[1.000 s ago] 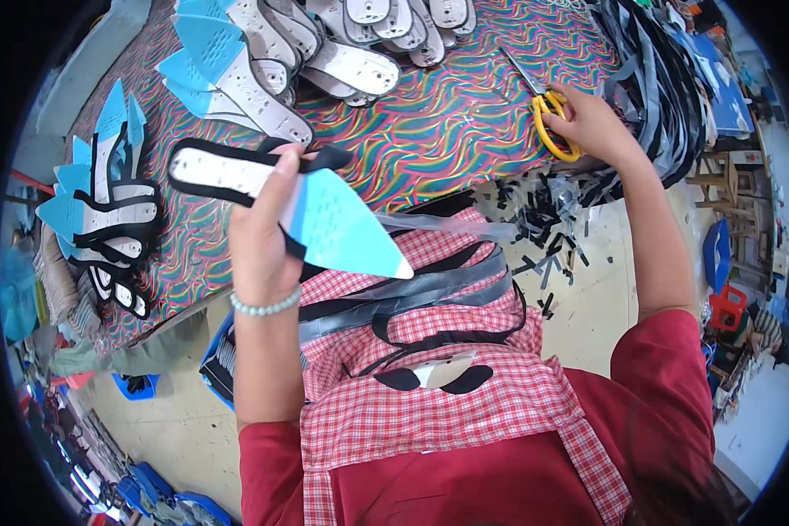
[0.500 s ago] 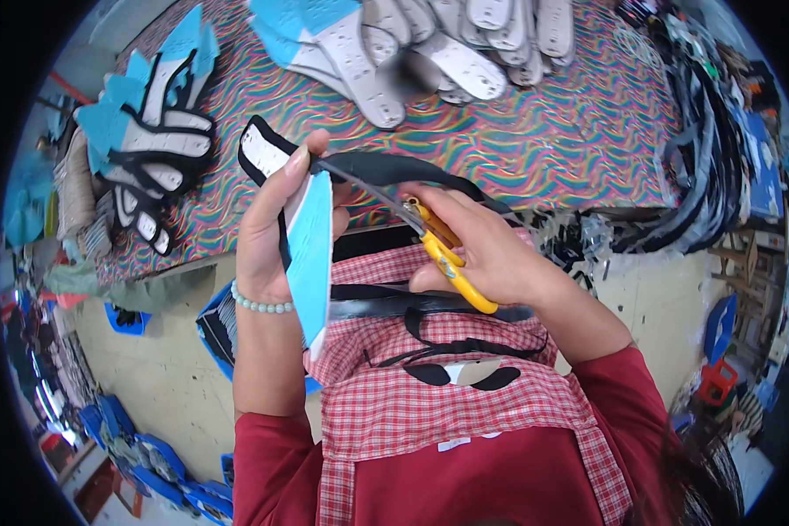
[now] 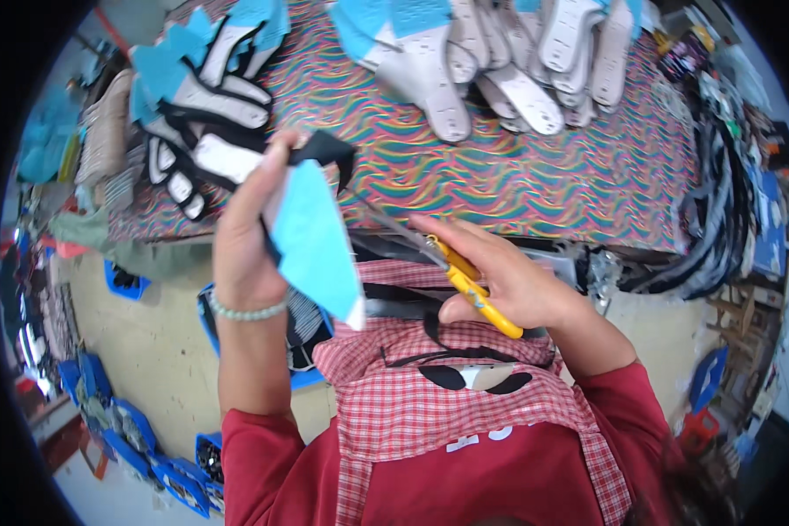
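Observation:
My left hand (image 3: 247, 250) grips a blue-and-white insole piece (image 3: 311, 237) edged with black binding. Its blue end points down toward my apron. At the top, a short loose tail of black tape (image 3: 331, 152) curls off to the right of my fingers. In my right hand (image 3: 522, 285) are scissors with yellow handles (image 3: 484, 302), their blades pointing up and left toward the tape, apart from it. The blades are blurred, so how far they are parted is hard to tell.
A patterned tabletop (image 3: 543, 188) carries bound insoles (image 3: 228, 110) at left and a pile of unbound insoles (image 3: 447, 96) at the back. Black strips (image 3: 719, 210) hang at its right end. A blue basket (image 3: 305, 379) stands below, and several blue crates (image 3: 140, 438) line the lower left.
The long black strip that ran from the insole toward my right hand now ends in a short tail. My left hand has moved left with the insole, away from the scissors.

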The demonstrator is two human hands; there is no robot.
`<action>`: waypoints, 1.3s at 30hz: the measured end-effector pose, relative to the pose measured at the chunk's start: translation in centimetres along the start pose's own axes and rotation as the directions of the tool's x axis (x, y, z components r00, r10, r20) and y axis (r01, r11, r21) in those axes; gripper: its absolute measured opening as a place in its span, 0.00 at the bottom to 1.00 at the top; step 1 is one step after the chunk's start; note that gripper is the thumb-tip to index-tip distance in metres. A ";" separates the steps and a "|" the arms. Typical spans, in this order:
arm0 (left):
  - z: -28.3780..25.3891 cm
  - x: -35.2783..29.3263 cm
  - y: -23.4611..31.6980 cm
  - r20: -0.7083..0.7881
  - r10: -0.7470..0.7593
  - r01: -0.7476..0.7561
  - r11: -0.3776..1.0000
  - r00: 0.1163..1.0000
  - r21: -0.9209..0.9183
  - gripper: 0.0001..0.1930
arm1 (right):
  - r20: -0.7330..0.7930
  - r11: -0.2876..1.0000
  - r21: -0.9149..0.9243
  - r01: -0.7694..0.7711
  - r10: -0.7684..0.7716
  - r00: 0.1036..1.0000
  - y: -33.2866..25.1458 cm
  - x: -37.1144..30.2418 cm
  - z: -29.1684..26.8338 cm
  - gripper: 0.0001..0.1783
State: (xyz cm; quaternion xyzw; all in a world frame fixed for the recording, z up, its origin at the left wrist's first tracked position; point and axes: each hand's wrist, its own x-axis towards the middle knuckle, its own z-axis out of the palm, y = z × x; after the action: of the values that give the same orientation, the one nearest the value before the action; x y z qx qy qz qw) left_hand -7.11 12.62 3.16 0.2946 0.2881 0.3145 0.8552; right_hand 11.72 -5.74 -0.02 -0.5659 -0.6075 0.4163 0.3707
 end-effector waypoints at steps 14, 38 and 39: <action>6.0 4.6 -8.9 0.115 -0.089 0.037 0.919 0.989 0.393 0.13 | -0.590 0.900 -0.127 -0.417 0.269 0.761 4.1 -7.7 -4.8 0.34; 6.7 -1.4 -4.8 0.811 0.035 -0.015 0.999 0.584 -0.032 0.45 | 0.464 0.508 0.750 -0.423 0.052 0.884 1.6 -4.7 4.7 0.19; 6.4 -2.2 -4.9 0.861 -0.072 0.084 0.996 0.503 0.034 0.44 | 0.237 0.719 0.655 -0.231 0.094 0.967 1.9 -4.7 4.7 0.19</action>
State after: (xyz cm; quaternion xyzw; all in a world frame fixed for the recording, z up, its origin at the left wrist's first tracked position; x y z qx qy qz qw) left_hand -2.33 5.88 4.70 0.3936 -0.1634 0.0897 0.9002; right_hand 8.55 -10.84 -3.44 -0.4015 -0.3937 0.6908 0.4545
